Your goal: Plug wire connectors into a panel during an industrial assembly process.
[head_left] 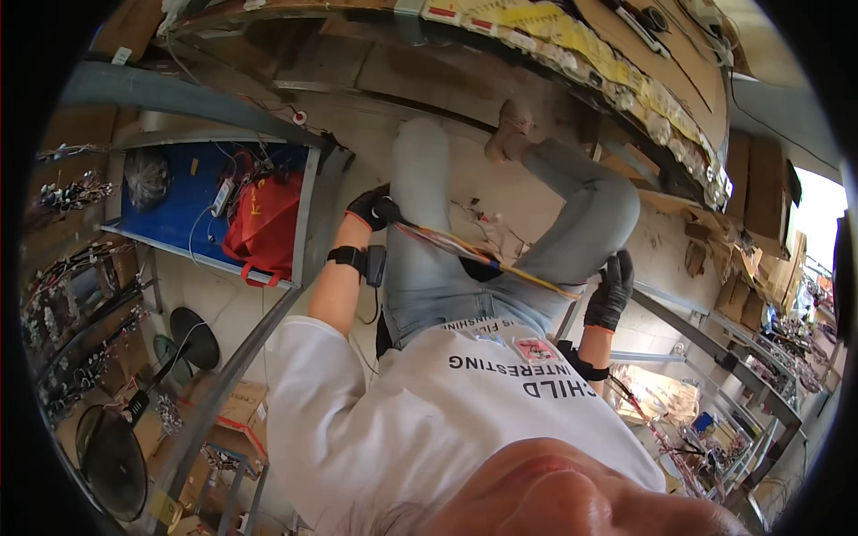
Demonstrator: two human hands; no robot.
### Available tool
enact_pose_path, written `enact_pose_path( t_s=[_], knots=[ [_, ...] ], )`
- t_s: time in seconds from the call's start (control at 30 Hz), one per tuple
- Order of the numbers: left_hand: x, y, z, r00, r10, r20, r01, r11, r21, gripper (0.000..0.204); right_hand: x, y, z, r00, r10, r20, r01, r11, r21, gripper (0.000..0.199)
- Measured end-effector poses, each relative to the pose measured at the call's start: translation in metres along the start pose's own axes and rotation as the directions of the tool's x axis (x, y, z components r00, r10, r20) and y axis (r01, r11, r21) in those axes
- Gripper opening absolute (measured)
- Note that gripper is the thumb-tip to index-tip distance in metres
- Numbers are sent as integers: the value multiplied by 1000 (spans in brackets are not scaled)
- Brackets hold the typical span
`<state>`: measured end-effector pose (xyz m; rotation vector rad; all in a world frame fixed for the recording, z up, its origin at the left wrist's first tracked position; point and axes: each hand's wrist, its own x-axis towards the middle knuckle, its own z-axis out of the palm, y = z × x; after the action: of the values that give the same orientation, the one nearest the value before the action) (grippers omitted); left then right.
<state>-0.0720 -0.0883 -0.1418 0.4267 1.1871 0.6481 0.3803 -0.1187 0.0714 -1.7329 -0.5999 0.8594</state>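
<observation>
A bundle of thin wires (487,256), mostly yellow, orange and white with a dark wrap midway, stretches across my lap over the grey jeans (420,268). My left hand (374,209), in a black glove with an orange cuff, is closed on its left end. At the bundle's right end is my right hand (611,288), gloved the same way. Its fingers are bent and pressed together, and whether the wire ends pass into them is hard to make out. A wrist strap with a dark box (376,265) sits on my left forearm.
A blue-bottomed metal tray (170,210) on the left holds a red bag (266,223) and a white power strip (222,196). Ahead, a workbench edge (572,54) carries yellow strips. Metal rails (706,335) stand close on my right; wires hang on racks (76,295) at far left.
</observation>
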Motion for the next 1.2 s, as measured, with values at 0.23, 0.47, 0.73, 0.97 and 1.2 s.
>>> enact_pose_path(
  t_s=[0.23, 0.47, 0.73, 0.97, 1.2],
  knots=[
    [-104, 84, 64, 824, 474, -312, -474, 877, 79, 55, -30, -113, 164, 462, -406, 788, 849, 460, -261, 29],
    [-179, 89, 79, 765, 581, -278, -528, 813, 246, 64, -25, -94, 308, 264, -536, 802, 882, 470, 23, 29],
    [-173, 113, 95, 553, 817, -165, -565, 514, 646, 50, -28, -109, 348, 594, -192, 781, 260, 965, 39, 22],
    [-153, 123, 101, 432, 892, -133, -492, 357, 794, 48, 13, -68, 360, 502, -397, 768, 543, 836, 77, 46],
    [-148, 126, 99, 432, 872, -230, -502, 444, 742, 46, 5, -51, 374, 411, -615, 673, 740, 656, 148, 47]
  ],
)
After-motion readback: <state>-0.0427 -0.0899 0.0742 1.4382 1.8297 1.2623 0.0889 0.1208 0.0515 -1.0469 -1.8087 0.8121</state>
